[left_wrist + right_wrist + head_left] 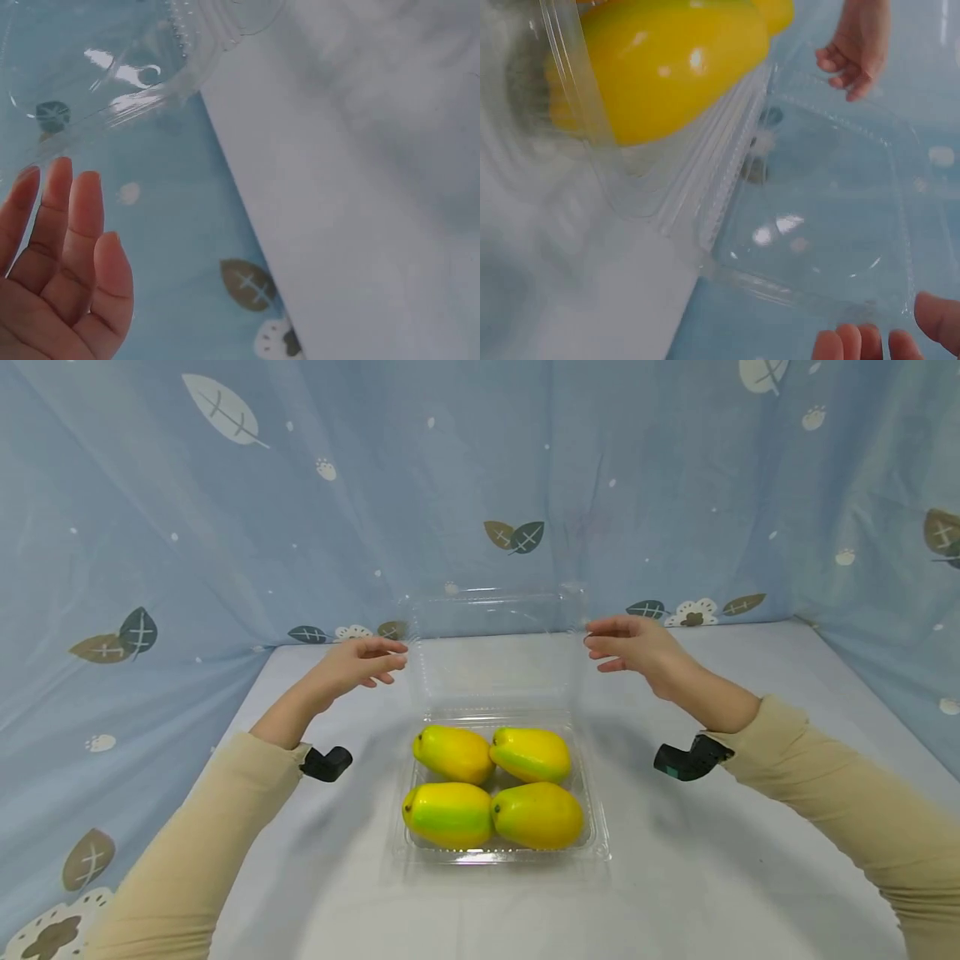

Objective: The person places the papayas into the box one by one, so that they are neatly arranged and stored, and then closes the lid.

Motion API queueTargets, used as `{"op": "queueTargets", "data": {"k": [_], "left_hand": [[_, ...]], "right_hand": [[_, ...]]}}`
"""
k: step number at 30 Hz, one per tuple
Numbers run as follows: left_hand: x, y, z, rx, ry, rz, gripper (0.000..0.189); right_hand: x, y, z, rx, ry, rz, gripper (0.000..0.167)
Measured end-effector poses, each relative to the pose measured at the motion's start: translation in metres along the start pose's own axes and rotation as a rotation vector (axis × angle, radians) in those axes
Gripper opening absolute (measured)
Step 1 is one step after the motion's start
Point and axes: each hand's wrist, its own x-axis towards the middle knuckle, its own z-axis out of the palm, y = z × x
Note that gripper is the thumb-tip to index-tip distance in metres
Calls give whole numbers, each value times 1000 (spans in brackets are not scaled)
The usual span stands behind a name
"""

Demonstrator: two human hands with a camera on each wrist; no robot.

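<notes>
A clear plastic clamshell box (502,858) stands on the white table with its transparent lid (491,672) raised at the back. Inside lie several yellow-green mangoes (452,816) in two rows. My left hand (356,664) is at the lid's left edge, fingers extended, holding nothing; in the left wrist view its fingertips (90,180) are right by the lid's rim. On the opposite side my right hand (637,652) has its fingers toward the lid's right edge, loosely bent, with nothing gripped. The right wrist view shows its fingertips (866,337) close to the lid's edge.
Behind the white table (712,877) hangs a blue curtain (420,468) printed with leaves and flowers, near the lid's back. Each wrist wears a black camera, the left camera (327,764) and the right camera (690,758), over beige sleeves.
</notes>
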Motion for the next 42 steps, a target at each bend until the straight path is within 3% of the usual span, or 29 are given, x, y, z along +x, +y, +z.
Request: {"op": "queueTargets", "data": {"k": [11, 18, 27, 36, 42], "left_hand": [[-28, 18, -7, 42, -14, 53, 56], [-55, 25, -9, 5, -15, 68, 52], [-80, 29, -3, -72, 14, 131, 47], [-101, 26, 13, -37, 28, 153, 32], [-114, 20, 28, -23, 21, 181, 24]], "right_hand": [[-29, -17, -4, -83, 35, -59, 52], [-49, -18, 1, -129, 23, -40, 50], [-78, -10, 6, -192, 41, -91, 47], [-104, 8, 19, -107, -61, -86, 43], [-113, 21, 27, -35, -84, -116, 37]]}}
